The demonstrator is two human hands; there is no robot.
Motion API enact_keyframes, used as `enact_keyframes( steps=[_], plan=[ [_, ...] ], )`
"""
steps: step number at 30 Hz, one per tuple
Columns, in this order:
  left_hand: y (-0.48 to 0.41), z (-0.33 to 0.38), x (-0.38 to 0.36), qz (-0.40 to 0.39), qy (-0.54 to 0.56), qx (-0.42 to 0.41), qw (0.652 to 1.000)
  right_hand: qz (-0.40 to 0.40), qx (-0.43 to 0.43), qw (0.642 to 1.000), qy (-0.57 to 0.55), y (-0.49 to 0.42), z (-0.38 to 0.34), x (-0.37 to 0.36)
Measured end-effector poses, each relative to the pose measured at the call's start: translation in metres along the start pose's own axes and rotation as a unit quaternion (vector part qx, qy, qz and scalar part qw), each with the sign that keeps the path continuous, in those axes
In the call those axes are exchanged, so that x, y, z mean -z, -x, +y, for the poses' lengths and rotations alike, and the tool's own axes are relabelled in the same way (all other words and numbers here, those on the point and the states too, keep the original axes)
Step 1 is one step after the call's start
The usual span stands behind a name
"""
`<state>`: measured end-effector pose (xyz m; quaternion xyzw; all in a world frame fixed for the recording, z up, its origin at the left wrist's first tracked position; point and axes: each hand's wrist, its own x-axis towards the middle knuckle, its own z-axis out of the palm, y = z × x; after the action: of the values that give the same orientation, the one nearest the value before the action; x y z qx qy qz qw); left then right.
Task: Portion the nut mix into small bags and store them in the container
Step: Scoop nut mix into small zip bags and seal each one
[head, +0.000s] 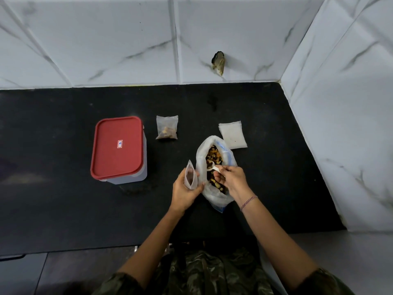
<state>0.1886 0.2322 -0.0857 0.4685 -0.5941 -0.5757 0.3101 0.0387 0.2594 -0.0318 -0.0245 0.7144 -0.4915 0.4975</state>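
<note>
From the head view, the step in hand looks like scooping: best to lift a level spoonful and bring the small bag's mouth right beside the big nut-mix bag (214, 167) so nothing spills. The right hand (230, 179) pinches a white spoon (212, 167) narrowly, its bowl in the nuts. The left hand (185, 188) wraps closed around an upright small bag (190, 174). One filled bag (167, 127) lies far, and the red-lidded container (119, 149) stands left, still closed.
</note>
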Motion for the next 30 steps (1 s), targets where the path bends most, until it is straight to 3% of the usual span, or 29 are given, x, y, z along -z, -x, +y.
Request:
enact_keyframes(
  steps=[5, 9, 12, 17, 21, 25, 30],
  plan=[
    [0.000, -0.002, 0.005, 0.023, -0.018, -0.008, 1.000, 0.016, 0.072, 0.995, 0.063, -0.003, -0.002, 0.012],
    [-0.007, 0.000, 0.009, 0.028, -0.037, -0.014, 0.999, 0.050, 0.173, 0.971, 0.157, -0.001, -0.006, 0.013],
    [-0.014, 0.004, 0.010, 0.037, -0.028, -0.016, 0.999, 0.042, 0.186, 0.963, 0.192, 0.000, -0.008, 0.007],
    [-0.022, 0.024, 0.011, 0.078, -0.053, -0.074, 0.993, -0.007, 0.102, 0.995, 0.018, 0.018, -0.018, 0.007],
    [-0.027, 0.034, 0.011, 0.098, -0.077, -0.080, 0.989, -0.044, 0.130, 0.989, -0.049, 0.045, -0.031, 0.007],
    [-0.033, 0.034, 0.010, 0.114, -0.099, -0.091, 0.984, -0.077, 0.164, 0.982, -0.051, 0.065, -0.041, -0.001],
    [-0.038, 0.038, 0.008, 0.147, -0.150, -0.115, 0.971, -0.086, 0.217, 0.972, 0.035, 0.074, -0.044, -0.016]
  ],
)
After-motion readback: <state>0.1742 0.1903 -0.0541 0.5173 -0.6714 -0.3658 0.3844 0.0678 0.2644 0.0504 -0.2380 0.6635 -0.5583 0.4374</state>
